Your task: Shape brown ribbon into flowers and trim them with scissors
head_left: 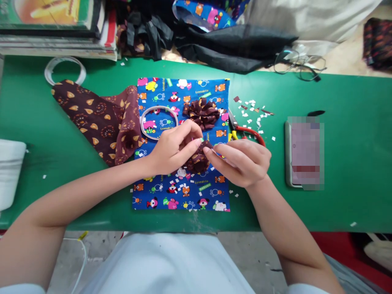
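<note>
Head view, rosette [197, 160] pinched — scissors [249, 132] behind, phone [304, 153] aside

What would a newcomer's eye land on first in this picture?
First, the bright blue cartoon-print cloth in the middle of the green table. Over it, the left hand and right hand pinch a small brown ruffled fabric piece between their fingertips. Just behind it, a second brown ruffled rosette lies on the cloth, with loose brown leaf-print fabric spread to the left.
</note>
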`<move>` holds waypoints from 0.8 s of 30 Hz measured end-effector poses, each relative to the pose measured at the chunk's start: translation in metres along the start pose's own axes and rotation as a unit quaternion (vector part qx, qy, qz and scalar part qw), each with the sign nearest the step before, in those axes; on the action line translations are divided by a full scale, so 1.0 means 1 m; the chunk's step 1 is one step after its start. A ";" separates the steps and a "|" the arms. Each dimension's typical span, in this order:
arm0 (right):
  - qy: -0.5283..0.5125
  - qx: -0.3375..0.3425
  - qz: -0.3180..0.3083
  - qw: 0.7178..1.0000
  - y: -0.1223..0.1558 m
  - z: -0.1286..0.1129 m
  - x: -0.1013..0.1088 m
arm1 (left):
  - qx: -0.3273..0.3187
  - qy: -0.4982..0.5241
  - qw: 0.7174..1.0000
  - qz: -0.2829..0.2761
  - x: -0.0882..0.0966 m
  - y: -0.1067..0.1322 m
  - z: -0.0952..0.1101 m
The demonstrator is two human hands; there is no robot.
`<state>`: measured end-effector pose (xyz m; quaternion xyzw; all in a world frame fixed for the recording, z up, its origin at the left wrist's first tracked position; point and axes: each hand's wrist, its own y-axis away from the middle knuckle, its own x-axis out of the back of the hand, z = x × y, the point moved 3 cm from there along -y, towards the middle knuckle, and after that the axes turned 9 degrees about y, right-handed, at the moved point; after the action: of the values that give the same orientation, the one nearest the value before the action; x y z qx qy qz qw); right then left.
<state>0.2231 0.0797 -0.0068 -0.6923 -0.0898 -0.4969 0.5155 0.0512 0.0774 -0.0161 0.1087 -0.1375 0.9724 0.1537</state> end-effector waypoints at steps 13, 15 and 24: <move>-0.174 -0.173 -0.069 0.967 -0.002 0.010 -0.007 | -0.020 -0.011 1.000 0.018 -0.001 0.001 0.000; -0.232 -0.214 -0.081 0.946 -0.004 0.007 -0.007 | -0.033 -0.015 0.999 0.018 -0.001 0.001 0.001; -0.394 -0.300 -0.162 0.854 -0.009 0.004 -0.010 | -0.059 -0.033 0.997 0.023 0.000 0.001 0.003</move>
<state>0.2154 0.0907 -0.0089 -0.9267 -0.2427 -0.2620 0.1171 0.0513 0.0760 -0.0132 0.1278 -0.2020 0.9618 0.1331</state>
